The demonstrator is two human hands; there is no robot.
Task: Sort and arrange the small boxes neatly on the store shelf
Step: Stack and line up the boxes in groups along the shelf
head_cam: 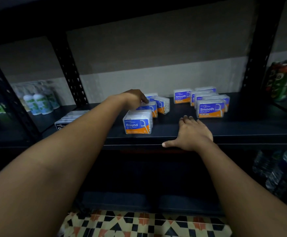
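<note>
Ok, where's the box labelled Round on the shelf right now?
In the head view, the Round box stands near the shelf's front edge, left of centre, in front of the left hand and left of the right hand.

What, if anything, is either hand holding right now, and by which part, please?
The right hand holds nothing; it lies flat on the shelf. The left hand reaches onto a blue floss box behind the Round box; its grip cannot be told.

The light is dim. A dark metal shelf unit (pixel 190 132) stands against a wall (pixel 156 48) painted grey above and paler below. Perforated black uprights (pixel 69 69) divide the bays. Below the shelf's front edge lies a tiled floor (pixel 139 223) patterned in cream, black and orange.
</note>
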